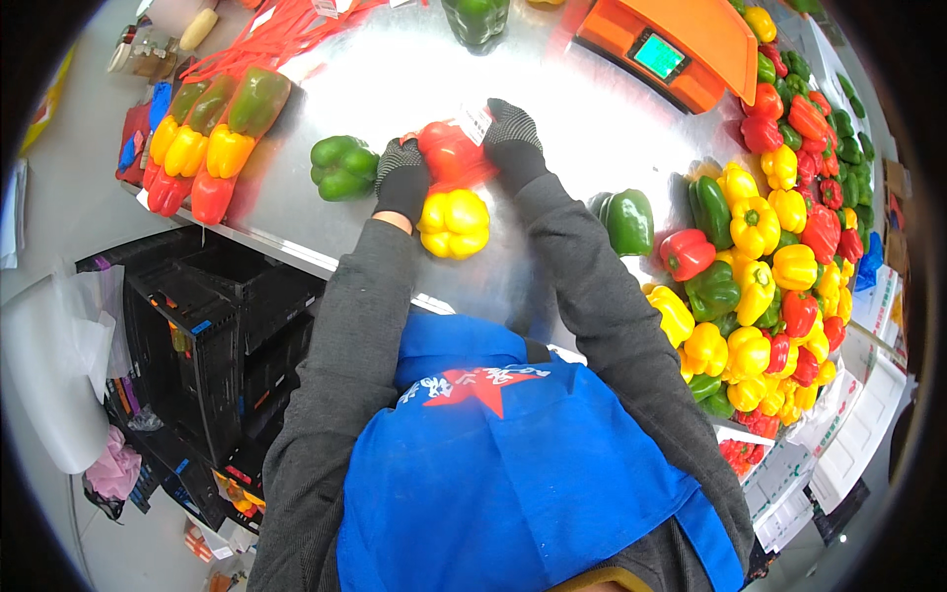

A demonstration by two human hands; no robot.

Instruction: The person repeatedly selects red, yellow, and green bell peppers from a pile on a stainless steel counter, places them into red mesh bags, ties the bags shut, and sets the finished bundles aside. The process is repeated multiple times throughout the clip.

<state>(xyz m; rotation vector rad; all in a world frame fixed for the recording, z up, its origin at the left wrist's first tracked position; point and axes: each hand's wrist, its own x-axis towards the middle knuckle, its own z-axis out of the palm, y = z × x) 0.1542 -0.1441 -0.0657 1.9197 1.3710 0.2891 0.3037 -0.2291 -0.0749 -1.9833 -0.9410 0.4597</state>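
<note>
A red bell pepper point(445, 152) sits inside a red net bag point(477, 176) at the middle of the steel table. My left hand point(402, 172), in a dark dotted glove, grips the bag's left side. On the other side, my right hand point(516, 137), gloved the same way, holds the netting by a white printed tag point(474, 123). Just below the bag, nearer to me, lies a yellow bell pepper point(453, 224). A green bell pepper point(344, 168) rests close to the left glove. Another green bell pepper point(626, 221) stands right of my right forearm.
Filled nets of peppers point(229, 144) lie at the table's left edge, below loose red net bags point(296, 33). An orange scale point(710, 44) occupies the far right. Mixed bell peppers point(755, 281) are heaped along the right. Black crates point(214, 355) stand below the left edge.
</note>
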